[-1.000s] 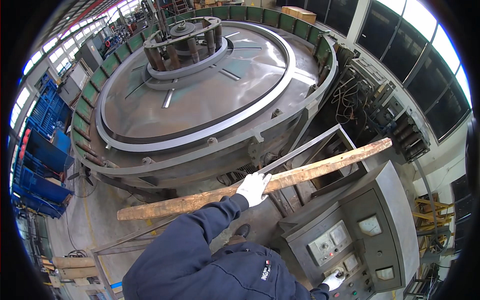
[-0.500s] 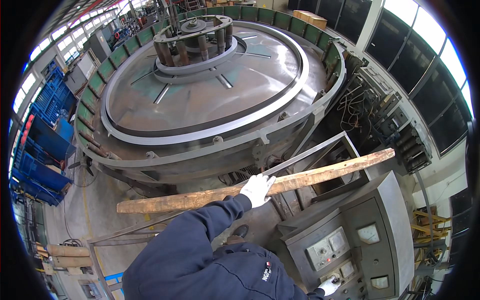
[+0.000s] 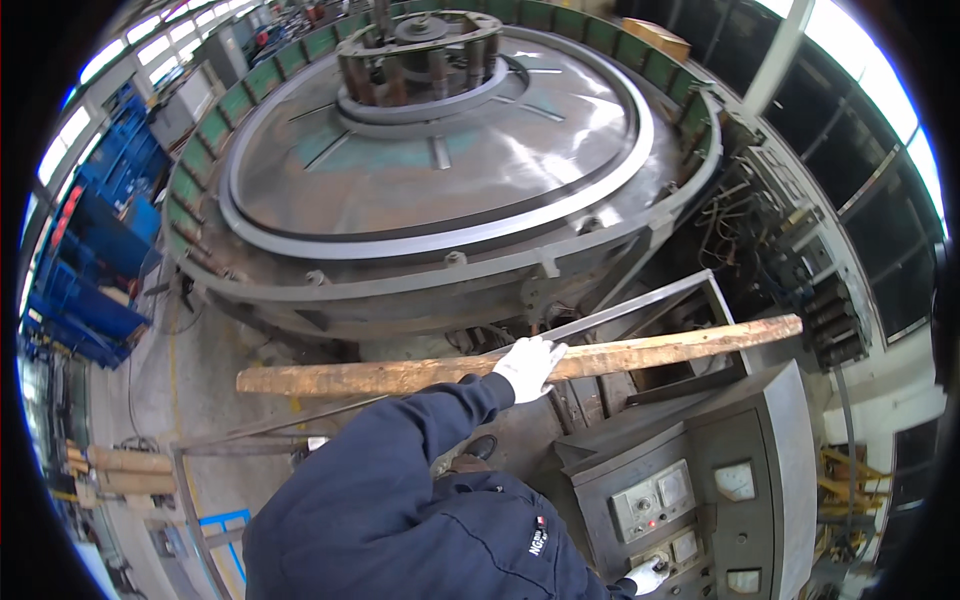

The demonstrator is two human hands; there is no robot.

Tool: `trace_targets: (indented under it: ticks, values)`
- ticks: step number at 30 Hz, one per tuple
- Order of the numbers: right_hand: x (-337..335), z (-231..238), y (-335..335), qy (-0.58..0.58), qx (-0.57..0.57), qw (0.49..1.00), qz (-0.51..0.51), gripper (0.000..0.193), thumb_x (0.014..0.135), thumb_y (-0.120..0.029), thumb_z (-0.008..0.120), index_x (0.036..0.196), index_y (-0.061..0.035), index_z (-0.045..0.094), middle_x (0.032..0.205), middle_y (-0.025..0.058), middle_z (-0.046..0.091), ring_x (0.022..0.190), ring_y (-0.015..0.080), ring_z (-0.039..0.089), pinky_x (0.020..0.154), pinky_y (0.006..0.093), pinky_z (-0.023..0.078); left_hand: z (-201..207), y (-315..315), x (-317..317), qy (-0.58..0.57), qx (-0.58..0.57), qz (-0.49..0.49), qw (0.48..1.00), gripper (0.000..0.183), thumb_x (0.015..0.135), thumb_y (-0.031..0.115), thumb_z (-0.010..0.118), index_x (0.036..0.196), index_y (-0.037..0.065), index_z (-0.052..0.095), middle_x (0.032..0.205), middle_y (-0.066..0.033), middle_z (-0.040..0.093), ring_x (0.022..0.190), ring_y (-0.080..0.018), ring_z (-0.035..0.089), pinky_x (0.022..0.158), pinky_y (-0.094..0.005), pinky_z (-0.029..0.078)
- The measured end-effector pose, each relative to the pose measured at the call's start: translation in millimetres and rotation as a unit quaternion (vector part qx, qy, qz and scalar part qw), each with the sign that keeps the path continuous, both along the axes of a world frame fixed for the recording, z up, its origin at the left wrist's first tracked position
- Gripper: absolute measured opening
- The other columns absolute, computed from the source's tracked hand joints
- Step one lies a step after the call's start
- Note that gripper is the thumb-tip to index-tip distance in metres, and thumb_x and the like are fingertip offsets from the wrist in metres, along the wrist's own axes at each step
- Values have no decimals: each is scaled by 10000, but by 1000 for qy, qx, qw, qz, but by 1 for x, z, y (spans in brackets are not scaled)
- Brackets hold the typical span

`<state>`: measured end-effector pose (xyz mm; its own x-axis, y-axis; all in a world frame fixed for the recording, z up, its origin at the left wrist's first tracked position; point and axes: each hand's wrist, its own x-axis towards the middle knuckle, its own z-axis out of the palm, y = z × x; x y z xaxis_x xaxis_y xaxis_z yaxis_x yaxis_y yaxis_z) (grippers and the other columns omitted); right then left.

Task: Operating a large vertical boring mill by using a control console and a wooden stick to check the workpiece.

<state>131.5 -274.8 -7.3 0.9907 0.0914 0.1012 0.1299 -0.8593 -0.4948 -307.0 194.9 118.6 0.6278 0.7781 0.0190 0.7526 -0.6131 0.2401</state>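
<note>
My left hand (image 3: pixel 526 370), in a white glove, is closed over a long, rough wooden beam (image 3: pixel 420 375) near its middle. The beam runs left to right in front of me, its right end passing above the control console (image 3: pixel 660 420). Low at the right, my right hand (image 3: pixel 648 575), also white-gloved, has its fingers pinched round a knob (image 3: pixel 662 561) on the console panel; most of the knob is hidden. A small red light (image 3: pixel 651 524) glows on the panel.
Beyond the beam stands a big round machine table (image 3: pixel 350 190) with a bright metal ring (image 3: pixel 440 246) and a green-lined rim wall. A metal rail frame (image 3: pixel 715 300) runs under the beam. Blue cabinets (image 3: pixel 80 260) stand left; cables and machinery (image 3: pixel 740 230) lie right.
The view has shifted, so the machine table sits higher and further right in it. My left hand stays on the beam and my right hand stays at the knob.
</note>
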Motion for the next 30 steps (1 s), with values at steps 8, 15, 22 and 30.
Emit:
trace_targets:
  ticks: [8, 15, 22, 30]
  values:
    - [1, 13, 10, -41, -85, 995, -8, 585, 944, -375, 851, 1348, 20, 702, 1264, 262, 756, 1155, 411, 739, 1008, 463, 595, 3, -4, -3, -8, -13, 18, 1000, 844, 890, 368, 839, 1569, 4, 495, 1300, -166, 633, 1195, -334, 602, 1024, -465, 476]
    - [-1, 5, 11, -29, -63, 998, 3, 501, 1001, -333, 777, 1331, 37, 703, 1260, 256, 757, 1146, 403, 739, 1008, 467, 582, 0, -6, -7, -14, -7, 16, 1000, 841, 900, 377, 834, 1573, 6, 493, 1294, -163, 637, 1198, -327, 604, 1024, -459, 477]
    - [1, 0, -2, -32, -49, 998, 12, 479, 1044, -278, 741, 1382, 53, 666, 1261, 259, 760, 1158, 383, 747, 1016, 442, 582, 5, 2, -2, -61, -22, 6, 998, 790, 855, 357, 859, 1482, -5, 542, 1261, -221, 672, 1158, -390, 654, 975, -532, 526]
    - [-7, 3, 10, -44, -48, 998, 0, 473, 991, -245, 748, 1336, 71, 675, 1258, 269, 744, 1173, 415, 713, 1048, 457, 543, 6, 1, 4, 36, 13, 10, 999, 856, 889, 433, 794, 1566, 3, 497, 1318, -172, 658, 1201, -344, 599, 1039, -470, 486]
